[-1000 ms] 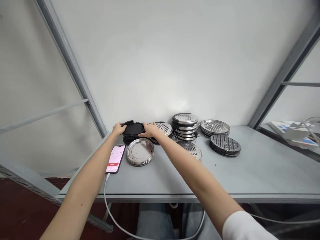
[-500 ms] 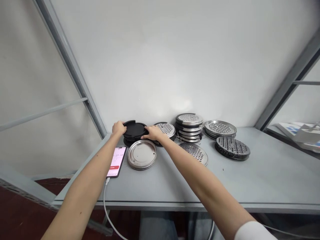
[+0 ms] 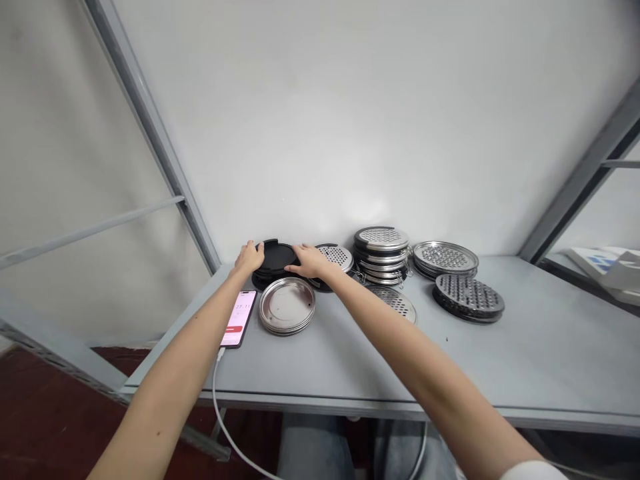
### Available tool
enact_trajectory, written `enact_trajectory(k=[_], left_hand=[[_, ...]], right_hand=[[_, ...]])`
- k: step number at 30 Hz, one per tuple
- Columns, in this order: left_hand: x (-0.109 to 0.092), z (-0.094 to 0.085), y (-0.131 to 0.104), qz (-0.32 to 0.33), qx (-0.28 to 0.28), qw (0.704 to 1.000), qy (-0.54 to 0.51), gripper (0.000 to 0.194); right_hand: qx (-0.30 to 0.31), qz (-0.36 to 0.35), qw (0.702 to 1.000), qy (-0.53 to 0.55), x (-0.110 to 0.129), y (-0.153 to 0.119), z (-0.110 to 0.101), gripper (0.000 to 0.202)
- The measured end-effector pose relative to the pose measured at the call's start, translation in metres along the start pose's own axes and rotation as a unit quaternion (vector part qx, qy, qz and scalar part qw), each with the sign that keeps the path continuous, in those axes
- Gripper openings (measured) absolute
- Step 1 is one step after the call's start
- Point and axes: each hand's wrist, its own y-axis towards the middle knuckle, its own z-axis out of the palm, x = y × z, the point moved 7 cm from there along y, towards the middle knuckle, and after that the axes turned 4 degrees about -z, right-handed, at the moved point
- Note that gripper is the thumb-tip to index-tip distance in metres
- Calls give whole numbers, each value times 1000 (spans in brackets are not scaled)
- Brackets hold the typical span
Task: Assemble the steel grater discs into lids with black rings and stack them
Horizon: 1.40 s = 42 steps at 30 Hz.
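At the back left of the table, a stack of black round trays with raised rim sections (image 3: 277, 257) sits between my two hands. My left hand (image 3: 250, 256) grips its left edge, the fingers curled behind the rim. On the opposite edge, my right hand (image 3: 307, 261) has its thumb at the front and its fingers along the far side. Just in front lies a small stack of shiny steel round plates (image 3: 287, 305). Beside my right hand is a perforated steel disc in a black holder (image 3: 336, 257), partly covered by my wrist.
A tall stack of perforated discs with wire clips (image 3: 381, 257) stands right of centre. Farther right are steel perforated plates (image 3: 445, 257) and dark grater-like discs (image 3: 469, 298). Another perforated disc (image 3: 395, 303) lies partly under my right forearm. A phone (image 3: 240, 320) with a white cable lies front left.
The view has shifted slightly. Both hands stay at the edges of the black tray stack; the left hand's fingers have shifted a little on the rim.
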Motion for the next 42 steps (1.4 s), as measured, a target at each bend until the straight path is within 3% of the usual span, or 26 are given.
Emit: enact_trajectory(k=[2,4,6,8,10,11,13,15,17,21,24,29,32,38,42], left_hand=[[-16,-23,-27,44,-76,995,-52,50],[-43,-44,-71,168,-143,966,-133,41],[-69,-50,-121,267,-136,933,-201,34],[-97,-39,-170,350,-69,899,-254,30],[-123,-15,-211,402,10,873,-276,27],[-135,1,-227,422,52,865,-265,31],[-152,33,-245,422,107,871,-229,56],[-159,63,-249,393,159,882,-205,79],[-160,82,-249,378,182,884,-204,90],[-154,94,-246,365,179,886,-224,92],[-150,93,-246,360,167,884,-247,84],[-142,83,-241,331,99,886,-308,60],[-141,75,-241,336,73,877,-335,59],[-137,57,-245,353,29,848,-394,62],[-127,62,-234,279,36,829,-484,53]], right_hand=[[-69,-45,995,50,1,-24,-27,56],[-117,-69,985,103,-9,-61,-50,42],[-140,-48,978,147,-31,-105,-63,35],[-141,-7,976,164,-56,-148,-64,33],[-146,26,980,131,-76,-185,-59,28],[-147,33,982,112,-83,-200,-54,26],[-158,43,982,95,-93,-224,-45,26],[-185,74,976,87,-101,-241,-39,27],[-206,131,966,84,-109,-252,-35,29],[-181,185,961,99,-111,-259,-27,36],[-162,149,966,132,-103,-259,-25,45],[-149,49,976,151,-89,-260,-26,65],[-180,23,973,143,-88,-262,-30,55],[-245,-20,968,54,-76,-267,-48,58],[-270,-38,961,33,-67,-269,-56,46]])
